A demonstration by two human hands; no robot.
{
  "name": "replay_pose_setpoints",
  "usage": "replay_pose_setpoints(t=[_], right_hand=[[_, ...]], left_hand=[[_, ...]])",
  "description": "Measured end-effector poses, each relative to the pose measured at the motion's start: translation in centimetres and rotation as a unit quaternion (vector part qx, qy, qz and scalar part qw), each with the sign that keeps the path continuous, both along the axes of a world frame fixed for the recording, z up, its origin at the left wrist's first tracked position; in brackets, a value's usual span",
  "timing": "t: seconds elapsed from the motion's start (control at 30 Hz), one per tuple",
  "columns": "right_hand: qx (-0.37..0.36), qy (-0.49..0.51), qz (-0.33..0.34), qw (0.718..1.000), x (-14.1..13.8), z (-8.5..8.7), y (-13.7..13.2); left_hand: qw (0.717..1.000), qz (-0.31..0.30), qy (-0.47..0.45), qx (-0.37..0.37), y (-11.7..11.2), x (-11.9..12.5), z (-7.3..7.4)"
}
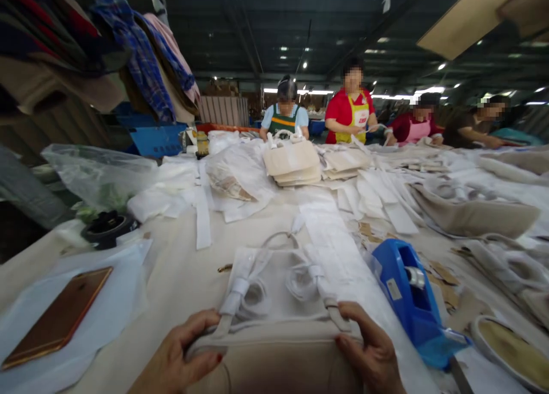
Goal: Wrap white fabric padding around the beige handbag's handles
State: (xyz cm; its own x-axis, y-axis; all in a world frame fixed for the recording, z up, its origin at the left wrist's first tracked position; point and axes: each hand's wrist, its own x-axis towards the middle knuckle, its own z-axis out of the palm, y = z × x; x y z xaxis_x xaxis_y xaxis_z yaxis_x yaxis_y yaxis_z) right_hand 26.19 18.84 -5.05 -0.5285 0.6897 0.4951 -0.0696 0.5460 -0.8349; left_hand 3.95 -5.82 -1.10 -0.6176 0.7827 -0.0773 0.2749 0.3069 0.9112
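Note:
A pale beige handbag (278,357) is in front of me at the bottom of the view, its lower part cut off by the frame edge. My left hand (182,348) grips its left upper corner, thumb on the near face and fingers over the top edge. At the opposite upper corner, my right hand (371,345) holds the bag in the same way, close to a strap tab. White wrapping (235,295) covers the strap bases, and coiled wrapped straps (302,282) lie on the bag's far side.
To the right stands a blue tape dispenser (407,297), with a round tin (512,351) beyond it. A phone (60,317) lies on white paper at left. Stacked beige panels (294,159) and white paper strips (377,194) cover the far table. Several co-workers stand or sit behind it.

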Motion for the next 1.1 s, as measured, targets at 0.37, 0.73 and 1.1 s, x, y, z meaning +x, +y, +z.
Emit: replay_pose_setpoints(t=[0.37,0.73,1.1], right_hand=[[-0.107,-0.095,-0.036,0.989,-0.6,1.0,-1.4],[-0.208,-0.124,-0.069,0.968,-1.3,1.9,-2.8],[-0.216,-0.198,-0.116,0.949,-1.4,1.8,-3.4]], left_hand=[[0.997,0.003,-0.073,-0.019,0.3,0.0,0.5],[0.974,0.066,-0.214,-0.02,1.1,1.1,0.7],[0.991,0.063,-0.03,-0.115,3.0,-0.9,0.7]])
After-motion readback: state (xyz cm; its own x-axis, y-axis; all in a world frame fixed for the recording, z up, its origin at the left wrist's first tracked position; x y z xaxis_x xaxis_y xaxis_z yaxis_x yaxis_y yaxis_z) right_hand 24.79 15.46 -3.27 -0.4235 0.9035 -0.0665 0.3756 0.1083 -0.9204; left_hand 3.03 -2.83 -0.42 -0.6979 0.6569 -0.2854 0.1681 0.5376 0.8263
